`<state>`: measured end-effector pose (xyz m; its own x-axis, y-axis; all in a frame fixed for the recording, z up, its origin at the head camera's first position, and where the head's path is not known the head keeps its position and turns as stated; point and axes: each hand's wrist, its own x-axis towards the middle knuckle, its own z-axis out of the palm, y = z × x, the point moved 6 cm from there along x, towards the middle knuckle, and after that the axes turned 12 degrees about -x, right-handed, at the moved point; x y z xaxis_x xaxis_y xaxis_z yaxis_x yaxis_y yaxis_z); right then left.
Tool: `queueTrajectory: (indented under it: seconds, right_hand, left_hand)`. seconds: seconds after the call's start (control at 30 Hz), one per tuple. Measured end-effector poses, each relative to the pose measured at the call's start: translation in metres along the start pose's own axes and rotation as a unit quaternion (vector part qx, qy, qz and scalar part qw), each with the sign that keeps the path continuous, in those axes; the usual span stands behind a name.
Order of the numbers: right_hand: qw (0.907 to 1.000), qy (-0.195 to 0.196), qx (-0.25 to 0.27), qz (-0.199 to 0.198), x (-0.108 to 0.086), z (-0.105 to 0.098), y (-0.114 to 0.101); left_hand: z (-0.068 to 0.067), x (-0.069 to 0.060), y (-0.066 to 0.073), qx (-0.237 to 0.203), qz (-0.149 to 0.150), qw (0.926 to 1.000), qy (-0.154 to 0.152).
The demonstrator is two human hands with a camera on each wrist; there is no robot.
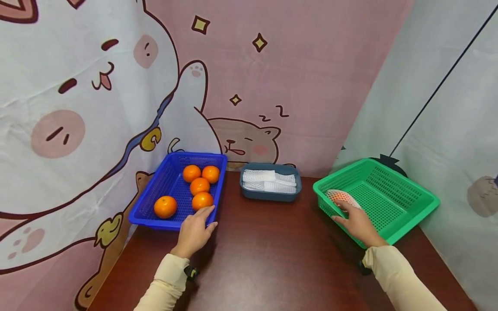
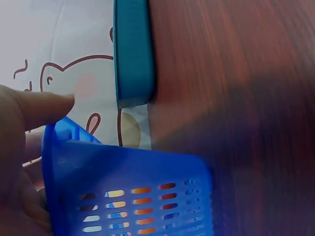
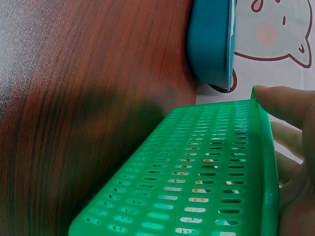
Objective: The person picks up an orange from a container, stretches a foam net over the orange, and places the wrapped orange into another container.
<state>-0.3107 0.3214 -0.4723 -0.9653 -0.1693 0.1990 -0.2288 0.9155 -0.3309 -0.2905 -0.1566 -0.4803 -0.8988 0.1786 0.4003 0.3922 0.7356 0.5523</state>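
In the head view my left hand (image 1: 194, 232) reaches over the near right rim of the blue basket (image 1: 168, 223), fingers extended beside the nearest orange (image 1: 202, 201); whether they touch it is unclear. Its thumb (image 2: 47, 105) lies by the blue rim (image 2: 48, 172) in the left wrist view. My right hand (image 1: 359, 222) is over the left rim of the green basket (image 1: 412, 221), fingertips at an orange in white foam net (image 1: 342, 198). In the right wrist view the thumb (image 3: 285, 102) is at the green rim (image 3: 268, 172), and the other fingers are partly hidden behind it.
Between the baskets, a dark teal tray (image 1: 271, 196) holds several white foam nets (image 1: 258, 176). More oranges (image 1: 165, 207) lie in the blue basket. A patterned curtain (image 1: 303, 86) hangs behind the brown table (image 1: 268, 250).
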Motion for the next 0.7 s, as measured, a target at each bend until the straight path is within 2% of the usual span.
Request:
queueTrajectory:
  seconds: [0.17, 0.27, 0.33, 0.4, 0.53, 0.7]
  right_hand:
    - [0.9998, 0.009, -0.003, -0.015, -0.002, 0.001, -0.001]
    - [0.9996, 0.021, -0.009, -0.019, -0.003, -0.001, 0.0]
    - [0.9994, 0.023, -0.012, -0.023, -0.004, -0.001, 0.0]
    - [0.9993, 0.023, -0.015, -0.026, -0.004, -0.001, -0.001]
    - [0.9994, 0.018, -0.015, -0.026, -0.002, -0.001, -0.001]
    - [0.9995, 0.008, -0.019, -0.022, 0.0, 0.002, -0.002]
  left_hand:
    - [-0.004, 0.005, 0.0, -0.049, -0.006, 0.998, -0.04]
    - [-0.009, 0.012, -0.002, -0.105, -0.018, 0.992, -0.068]
    - [-0.016, 0.016, -0.007, -0.134, -0.035, 0.9875, -0.076]
    - [-0.025, 0.02, -0.013, -0.143, -0.042, 0.9862, -0.073]
    - [-0.043, 0.029, -0.025, -0.119, -0.048, 0.9899, -0.06]
    - [-0.048, 0.041, -0.038, -0.116, -0.059, 0.9899, -0.056]
